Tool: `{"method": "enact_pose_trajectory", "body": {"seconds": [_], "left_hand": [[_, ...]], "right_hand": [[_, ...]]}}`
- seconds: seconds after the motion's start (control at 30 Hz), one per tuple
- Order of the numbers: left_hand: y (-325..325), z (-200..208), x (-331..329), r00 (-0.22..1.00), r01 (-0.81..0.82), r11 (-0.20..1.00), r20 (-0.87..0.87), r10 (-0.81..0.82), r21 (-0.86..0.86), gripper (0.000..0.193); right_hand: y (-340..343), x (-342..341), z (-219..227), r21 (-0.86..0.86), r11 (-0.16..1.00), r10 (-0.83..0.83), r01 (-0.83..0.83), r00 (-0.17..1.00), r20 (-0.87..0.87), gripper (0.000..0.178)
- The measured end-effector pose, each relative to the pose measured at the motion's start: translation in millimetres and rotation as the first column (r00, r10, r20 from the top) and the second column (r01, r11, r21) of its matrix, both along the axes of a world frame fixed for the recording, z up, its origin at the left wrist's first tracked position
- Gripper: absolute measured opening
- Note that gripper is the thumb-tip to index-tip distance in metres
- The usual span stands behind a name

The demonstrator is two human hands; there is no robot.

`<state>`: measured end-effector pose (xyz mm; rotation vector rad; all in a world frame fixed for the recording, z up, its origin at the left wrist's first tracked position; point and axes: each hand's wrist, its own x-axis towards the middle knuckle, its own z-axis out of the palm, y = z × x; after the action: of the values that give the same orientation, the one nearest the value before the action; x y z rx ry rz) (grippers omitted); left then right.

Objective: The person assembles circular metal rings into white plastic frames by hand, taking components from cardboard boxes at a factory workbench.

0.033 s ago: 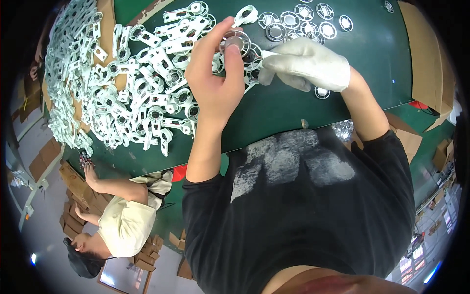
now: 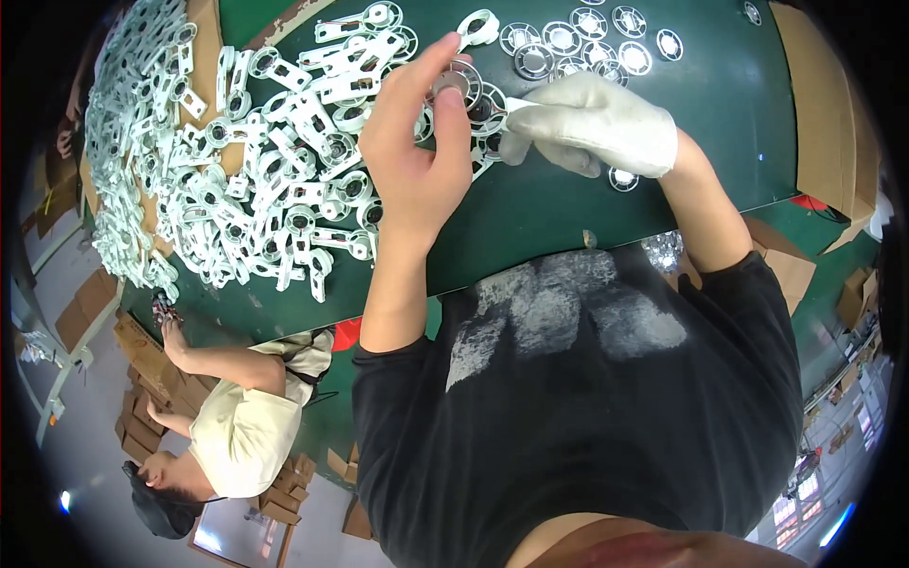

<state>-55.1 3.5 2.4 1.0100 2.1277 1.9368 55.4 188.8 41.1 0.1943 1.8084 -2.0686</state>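
We hold two parts above the far side of the green surface, one in each hand. In our left hand, which is bare, the thumb and index finger are closed on a round spoked cover. The cover sits between the fingertips: the thumb presses on its centre disc from the near side, and the index finger reaches past its left, far edge. The right part of the rim projects clear of the fingers.

Our right hand wears a white glove. Its fingers are pinched around the right end of a white part, whose round, ringed end points left, out of the grip. This ringed end lies just right of the cover, near our left thumb; we cannot tell whether the two parts touch.

To the left on the surface, we see a large heap of white handled parts, each with a round end. Far and to the right, a group of round grilles lies close together; a single grille lies nearer, just beside the near edge of the glove. A cardboard box stands at the right side. On the near left, a co-worker in a light shirt has one hand at the edge of the surface
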Motion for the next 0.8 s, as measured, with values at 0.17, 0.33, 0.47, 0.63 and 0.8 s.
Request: {"method": "enact_pose_trajectory", "body": {"seconds": [0.17,0.33,0.47,0.63,0.8], "left_hand": [[-11.9,1.7,-10.0,0.964,0.161,0.979,-0.194,-0.184,-0.126,0.043],[-18.2,5.8,-6.9,0.961,0.237,0.967,-0.122,-0.247,-0.096,0.061],[-20.4,5.1,-10.0,0.928,0.323,0.935,-0.147,-0.343,-0.149,0.060],[-14.9,11.0,-3.6,0.899,0.365,0.912,-0.186,-0.398,-0.187,0.055],[-13.1,10.9,-0.2,0.901,0.387,0.909,-0.148,-0.408,-0.154,0.056]], "right_hand": [[-1.7,-0.5,-3.1,-0.027,0.999,0.035,-0.035,0.999,0.015,0.045],[-2.9,1.5,-5.0,-0.101,0.994,0.035,-0.028,0.997,0.068,0.041],[3.4,5.2,-5.6,-0.142,0.990,0.016,-0.005,0.997,0.081,0.040],[7.3,10.2,-7.3,-0.113,0.993,0.060,-0.047,0.992,0.113,0.038],[7.0,13.4,-2.2,-0.116,0.992,0.058,-0.048,0.995,0.080,0.037]]}}
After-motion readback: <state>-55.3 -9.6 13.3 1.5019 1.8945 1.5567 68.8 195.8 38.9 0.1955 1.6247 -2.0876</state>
